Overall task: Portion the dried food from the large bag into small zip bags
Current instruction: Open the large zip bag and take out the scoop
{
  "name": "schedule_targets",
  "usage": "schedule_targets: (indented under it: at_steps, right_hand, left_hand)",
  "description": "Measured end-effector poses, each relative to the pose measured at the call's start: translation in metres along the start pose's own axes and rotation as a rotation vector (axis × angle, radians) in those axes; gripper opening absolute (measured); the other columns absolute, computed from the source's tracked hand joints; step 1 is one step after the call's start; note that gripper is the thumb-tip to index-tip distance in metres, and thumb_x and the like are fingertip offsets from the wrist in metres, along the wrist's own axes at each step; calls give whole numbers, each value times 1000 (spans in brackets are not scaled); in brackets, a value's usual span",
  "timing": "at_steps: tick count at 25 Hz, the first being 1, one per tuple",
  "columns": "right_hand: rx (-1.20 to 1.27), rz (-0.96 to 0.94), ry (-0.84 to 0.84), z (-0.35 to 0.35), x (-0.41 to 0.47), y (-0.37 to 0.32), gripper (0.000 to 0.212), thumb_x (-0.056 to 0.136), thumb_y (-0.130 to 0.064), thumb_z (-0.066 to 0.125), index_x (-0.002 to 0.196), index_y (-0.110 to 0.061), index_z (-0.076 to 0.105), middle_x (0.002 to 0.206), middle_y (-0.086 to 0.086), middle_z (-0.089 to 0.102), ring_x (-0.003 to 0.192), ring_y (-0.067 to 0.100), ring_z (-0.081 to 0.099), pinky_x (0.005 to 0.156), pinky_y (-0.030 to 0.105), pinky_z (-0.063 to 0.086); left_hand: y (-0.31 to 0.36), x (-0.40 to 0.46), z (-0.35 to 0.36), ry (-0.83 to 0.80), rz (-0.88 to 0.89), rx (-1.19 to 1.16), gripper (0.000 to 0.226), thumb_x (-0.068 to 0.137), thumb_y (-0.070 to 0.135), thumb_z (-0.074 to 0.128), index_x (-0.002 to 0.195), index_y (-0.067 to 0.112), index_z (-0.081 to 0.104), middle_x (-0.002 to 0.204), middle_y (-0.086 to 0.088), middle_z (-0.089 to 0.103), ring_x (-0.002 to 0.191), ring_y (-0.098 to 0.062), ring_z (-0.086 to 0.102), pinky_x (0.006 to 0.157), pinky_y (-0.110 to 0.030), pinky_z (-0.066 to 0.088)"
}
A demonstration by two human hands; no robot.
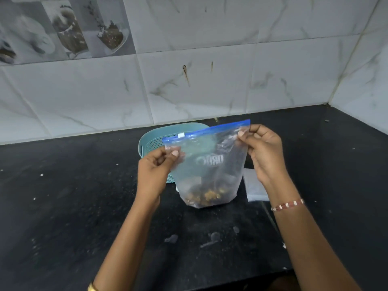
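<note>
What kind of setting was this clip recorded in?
Most likely a home kitchen: a dark stone countertop set into a corner, marble-patterned wall tiles with food pictures, and a teal plastic basket behind the zip bag.

free: counter L+front | blocked: basket behind zip bag

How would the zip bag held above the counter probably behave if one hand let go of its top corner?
The zip bag would probably flop: its thin film already crumples near the right hand. The dried food sits low, so it likely hangs bottom-heavy from the left hand. It seems light.
</note>
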State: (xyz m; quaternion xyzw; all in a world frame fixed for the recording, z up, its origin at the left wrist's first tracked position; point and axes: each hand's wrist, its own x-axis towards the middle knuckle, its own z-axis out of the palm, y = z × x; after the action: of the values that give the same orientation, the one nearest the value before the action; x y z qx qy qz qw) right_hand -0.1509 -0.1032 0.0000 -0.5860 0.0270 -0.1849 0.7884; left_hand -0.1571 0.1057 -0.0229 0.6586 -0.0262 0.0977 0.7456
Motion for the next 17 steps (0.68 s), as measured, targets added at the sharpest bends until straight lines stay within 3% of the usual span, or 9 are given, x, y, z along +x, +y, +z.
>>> schedule_targets:
  at_steps: [3,5,8,10,12,14,17]
  right_hand:
    - [-81,35,-7,8,-8,11,21,79,8,61,76,-13,65,64,-5,67,66,8,62,67,18,50]
    - [-238,-41,7,15,-9,4,22,78,7,61,90,-10,66,73,-4,65,68,4,60,67,13,49]
    - [-645,-402,46,32,-18,-12,32,77,0,59,105,-13,64,94,-6,63,95,11,55,82,12,42]
    - [-878,-625,-62,50,-29,-20,29,79,-9,59,107,-13,66,100,-3,64,102,15,47,90,22,37]
    - [-1092,-584,-298,69,-34,-21,28,86,-21,58,112,-14,64,107,1,65,108,20,46,95,34,34]
    - [-1289,-470,-495,82,-32,-13,30,91,-30,52,115,-17,62,110,3,65,112,24,46,97,36,31]
    - [-1311,-387,-602,88,-30,-7,21,92,-29,49,100,-17,64,99,3,67,105,23,48,94,36,33]
  left_hand:
    - [-8,-11,-18,73,-19,26,9,84,8,62,84,13,69,71,6,75,74,-8,71,77,-20,56]
    - [-8,-17,-23,89,18,56,10,83,7,62,81,14,69,70,7,74,72,-8,70,74,-17,56]
    - [-5,-24,-23,81,88,119,19,82,0,63,81,18,69,68,11,73,71,-6,70,73,-15,55]
    - [-3,-27,-20,66,109,142,22,82,-1,62,82,20,69,67,13,73,70,-3,69,71,-12,53]
    - [-3,-27,-19,56,119,133,21,81,-1,63,82,19,69,68,13,73,70,-3,69,70,-11,52]
    - [-2,-26,-20,48,116,108,18,81,0,63,83,16,70,70,11,74,72,-5,69,72,-13,53]
    - [-1,-22,-19,11,120,129,10,83,7,63,81,12,72,72,5,74,74,-8,68,75,-19,54]
